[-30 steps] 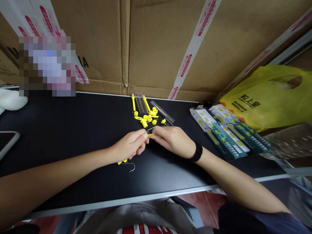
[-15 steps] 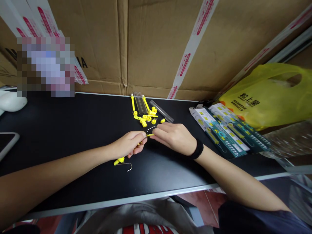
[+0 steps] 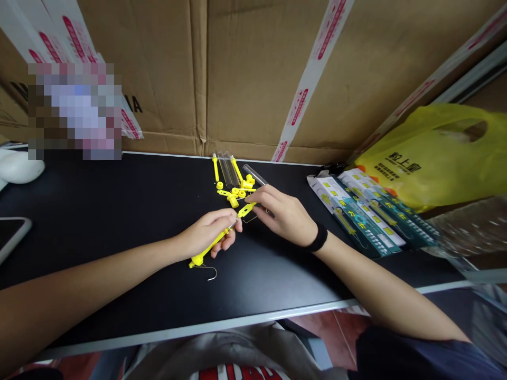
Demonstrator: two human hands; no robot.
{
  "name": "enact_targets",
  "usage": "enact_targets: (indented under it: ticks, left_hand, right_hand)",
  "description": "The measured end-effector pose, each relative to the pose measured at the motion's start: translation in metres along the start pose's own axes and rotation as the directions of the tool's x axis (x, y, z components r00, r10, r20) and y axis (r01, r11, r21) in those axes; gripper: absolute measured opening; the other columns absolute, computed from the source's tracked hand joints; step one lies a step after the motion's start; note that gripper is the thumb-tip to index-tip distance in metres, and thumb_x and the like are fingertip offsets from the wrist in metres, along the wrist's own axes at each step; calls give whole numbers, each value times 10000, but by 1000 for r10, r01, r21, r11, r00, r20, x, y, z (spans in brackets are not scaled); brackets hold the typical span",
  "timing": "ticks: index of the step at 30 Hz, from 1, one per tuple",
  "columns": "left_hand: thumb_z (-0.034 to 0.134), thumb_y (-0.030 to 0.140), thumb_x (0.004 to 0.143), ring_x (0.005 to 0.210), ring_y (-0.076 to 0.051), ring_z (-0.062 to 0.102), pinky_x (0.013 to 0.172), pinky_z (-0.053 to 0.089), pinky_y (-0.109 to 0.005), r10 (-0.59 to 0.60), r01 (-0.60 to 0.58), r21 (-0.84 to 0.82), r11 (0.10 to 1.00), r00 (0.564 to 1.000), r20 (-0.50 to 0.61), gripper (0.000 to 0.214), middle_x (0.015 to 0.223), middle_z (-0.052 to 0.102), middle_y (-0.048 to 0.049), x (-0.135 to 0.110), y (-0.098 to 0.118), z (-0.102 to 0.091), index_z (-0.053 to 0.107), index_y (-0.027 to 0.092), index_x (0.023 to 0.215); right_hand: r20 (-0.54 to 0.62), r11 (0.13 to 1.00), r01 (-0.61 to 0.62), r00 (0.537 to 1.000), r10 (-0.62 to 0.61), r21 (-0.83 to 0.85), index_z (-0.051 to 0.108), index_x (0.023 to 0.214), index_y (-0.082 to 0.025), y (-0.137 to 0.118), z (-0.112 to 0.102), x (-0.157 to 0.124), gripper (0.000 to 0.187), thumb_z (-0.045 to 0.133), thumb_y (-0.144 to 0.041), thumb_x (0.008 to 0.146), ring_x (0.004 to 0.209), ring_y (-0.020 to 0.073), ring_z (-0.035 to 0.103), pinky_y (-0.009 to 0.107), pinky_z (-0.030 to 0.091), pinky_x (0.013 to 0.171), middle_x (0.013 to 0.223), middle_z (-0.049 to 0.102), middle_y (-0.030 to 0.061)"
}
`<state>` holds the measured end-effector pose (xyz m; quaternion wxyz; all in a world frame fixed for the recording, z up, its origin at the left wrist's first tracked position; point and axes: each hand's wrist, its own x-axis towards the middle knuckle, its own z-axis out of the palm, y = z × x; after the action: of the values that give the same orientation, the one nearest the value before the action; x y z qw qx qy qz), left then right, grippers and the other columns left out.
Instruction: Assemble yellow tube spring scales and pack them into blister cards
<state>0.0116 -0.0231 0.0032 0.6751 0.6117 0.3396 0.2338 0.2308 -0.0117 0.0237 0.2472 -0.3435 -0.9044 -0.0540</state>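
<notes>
My left hand [image 3: 212, 232] is closed around a long yellow plastic rod [image 3: 206, 252] that ends in a thin metal hook [image 3: 209, 273] near the table. My right hand [image 3: 283, 214] pinches a small yellow piece [image 3: 246, 210] at the rod's upper end, with a thin wire beside it. Just behind the hands lies a pile of small yellow plastic parts [image 3: 236, 191] and clear tubes [image 3: 227, 170] on the black table [image 3: 119, 211].
Several packaged tools [image 3: 364, 211] lie at the right, beside a yellow plastic bag [image 3: 435, 158]. Cardboard boxes [image 3: 245, 74] wall the back. A phone [image 3: 11, 235] and a white object [image 3: 18, 163] sit at the left edge.
My right hand moved up and back toward the pile, drawing the small yellow piece away. More of the yellow rod now shows below my left hand.
</notes>
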Motion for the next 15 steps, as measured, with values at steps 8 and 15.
enact_targets:
  ticks: [8,15]
  left_hand:
    - [408,371,923,344,-45,396,346,380,-136,25,-24,-10,1000,998,52,265,524,516,49,1,3,0,544,143,924]
    - [419,347,917,344,-50,398,345,384,-142,26,-25,-19,999,999,29,240,523,513,52,1,5,0,545,145,949]
  right_hand:
    - [-49,989,-151,987,150,1,577,1082,-187,12,0,1,164,496,-224,944,862,173,628,270,487,699,1032,636,79]
    - [-77,846,-477,878,473,-240,650,948,-188,46,-2,3,178,554,-331,905,747,182,606,279,402,609,931,634,62]
